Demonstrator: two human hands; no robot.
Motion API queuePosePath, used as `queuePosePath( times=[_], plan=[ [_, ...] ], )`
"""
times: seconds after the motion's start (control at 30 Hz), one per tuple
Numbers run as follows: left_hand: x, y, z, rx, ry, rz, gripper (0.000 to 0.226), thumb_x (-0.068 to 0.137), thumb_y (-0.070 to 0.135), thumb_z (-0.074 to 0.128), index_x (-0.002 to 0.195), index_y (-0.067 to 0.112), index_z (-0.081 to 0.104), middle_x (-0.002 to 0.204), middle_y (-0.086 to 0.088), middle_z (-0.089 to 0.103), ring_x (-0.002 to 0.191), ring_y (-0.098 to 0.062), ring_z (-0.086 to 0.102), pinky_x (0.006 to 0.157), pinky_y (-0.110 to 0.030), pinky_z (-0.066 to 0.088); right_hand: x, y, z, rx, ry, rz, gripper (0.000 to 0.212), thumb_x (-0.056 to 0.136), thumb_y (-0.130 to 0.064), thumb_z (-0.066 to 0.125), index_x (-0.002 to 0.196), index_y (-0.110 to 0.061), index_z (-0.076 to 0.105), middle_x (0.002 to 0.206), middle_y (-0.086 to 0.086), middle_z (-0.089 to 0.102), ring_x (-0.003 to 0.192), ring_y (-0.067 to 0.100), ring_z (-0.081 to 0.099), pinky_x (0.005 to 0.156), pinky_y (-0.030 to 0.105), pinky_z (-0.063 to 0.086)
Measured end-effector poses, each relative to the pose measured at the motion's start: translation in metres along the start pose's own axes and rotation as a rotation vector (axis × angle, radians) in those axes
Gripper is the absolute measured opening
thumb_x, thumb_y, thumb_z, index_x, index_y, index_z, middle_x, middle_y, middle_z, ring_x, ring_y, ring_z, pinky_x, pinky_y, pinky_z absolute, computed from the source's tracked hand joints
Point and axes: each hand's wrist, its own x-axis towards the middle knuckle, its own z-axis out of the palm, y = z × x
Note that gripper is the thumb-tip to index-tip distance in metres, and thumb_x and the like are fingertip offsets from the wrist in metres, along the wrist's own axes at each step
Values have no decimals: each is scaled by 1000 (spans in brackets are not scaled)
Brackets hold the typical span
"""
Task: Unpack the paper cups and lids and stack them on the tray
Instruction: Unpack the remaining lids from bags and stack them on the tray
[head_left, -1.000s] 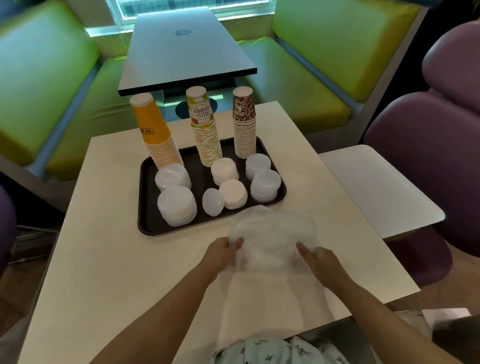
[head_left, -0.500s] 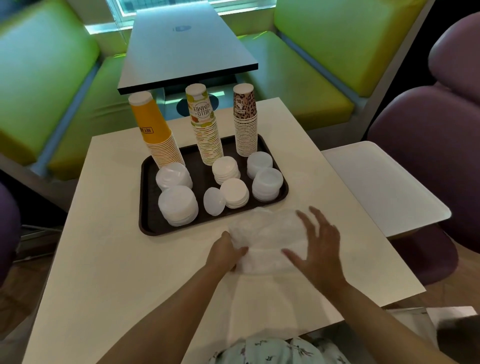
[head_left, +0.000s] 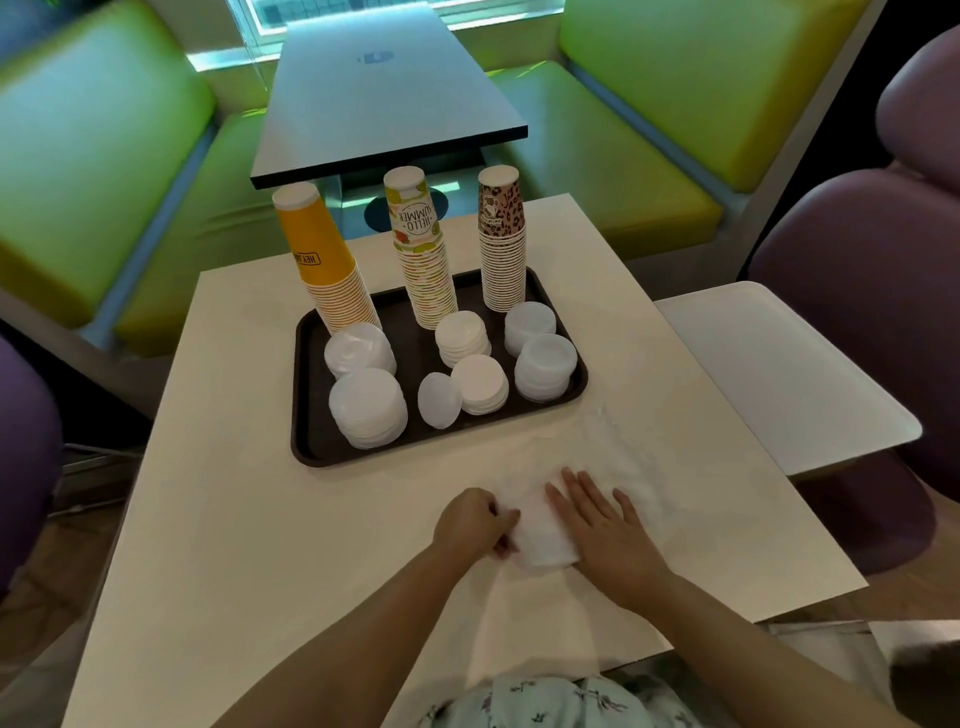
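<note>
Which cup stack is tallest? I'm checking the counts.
The fruit-print "Hello Summer" stack, the middle one; its top rises above the yellow stack and leopard-print stack.

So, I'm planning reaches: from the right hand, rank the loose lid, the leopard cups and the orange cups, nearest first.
From the right hand:
1. Loose lid, front middle of the tray.
2. Leopard cups, back right.
3. Orange cups, back left.

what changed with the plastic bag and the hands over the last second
The clear plastic bag has been folded smaller and drawn toward the person, away from the tray. The right hand, which held its edge, lifted and now lies flat on the folded bag. The left hand kept its pinch on the bag's left side. The cup stacks and lid stacks on the tray stayed put.
</note>
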Motion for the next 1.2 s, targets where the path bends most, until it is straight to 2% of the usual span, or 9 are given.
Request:
queuePosePath(
  times=[0.13,0.23,0.37,0.43,0.53,0.63,0.73,0.87,1.2],
  plan=[
    [-8,5,2,-159,61,42,24,91,20,60,68,11,61,58,-3,66,51,-12,62,59,-25,52,-2,-8,3,122,93,-4,83,87,-20,60,152,-24,9,156,4,-2,147,24,10,112,36,7],
    [-12,13,3,-340,81,52,22,93,20,58,85,1,65,78,-15,71,73,-27,71,72,-37,58,-4,-19,4,249,217,-55,80,81,-21,64,149,-27,22,153,5,30,138,21,34,106,35,28],
    [-15,24,-2,-461,7,183,24,92,24,60,98,0,65,94,-13,71,84,-21,69,67,-22,52,-2,-16,-12,613,237,45,47,97,-12,48,139,-32,42,135,-17,48,123,0,45,103,26,29],
    [-11,17,-8,-265,68,351,38,82,33,72,114,16,61,112,1,64,99,-12,60,79,-18,47,-4,-8,-29,892,178,135,33,99,-16,46,128,-28,56,124,-17,57,114,-1,54,97,13,37],
    [0,-1,-15,207,147,583,109,58,52,84,146,38,20,151,8,20,136,-6,26,107,-22,29,-10,2,-43,1128,26,186,30,101,-16,40,114,-28,64,116,-16,63,104,-7,57,90,9,44],
    [6,-8,-10,492,154,788,108,66,48,80,147,44,8,159,10,0,146,-10,4,112,-29,19,-16,6,-46,1182,-92,226,32,102,-17,36,106,-29,66,107,-21,65,99,-6,59,79,7,46],
    [12,-9,-4,486,69,849,59,78,35,73,133,28,50,150,8,36,141,-13,28,109,-42,36,-19,10,-43,1212,-117,298,35,101,-9,36,99,-23,68,98,-11,68,95,6,62,77,10,48],
    [13,-7,3,439,29,770,33,84,28,69,114,14,66,114,-1,67,111,-18,59,90,-32,47,-23,14,-39,1229,-120,379,31,99,-6,39,96,-20,66,96,-1,66,91,13,60,77,17,47],
    [10,0,0,156,43,380,25,88,27,66,71,9,62,59,3,48,57,-11,44,54,-19,30,-22,32,-29,810,14,422,19,93,-16,56,97,-5,71,91,9,70,86,22,64,80,35,50]
  ],
)
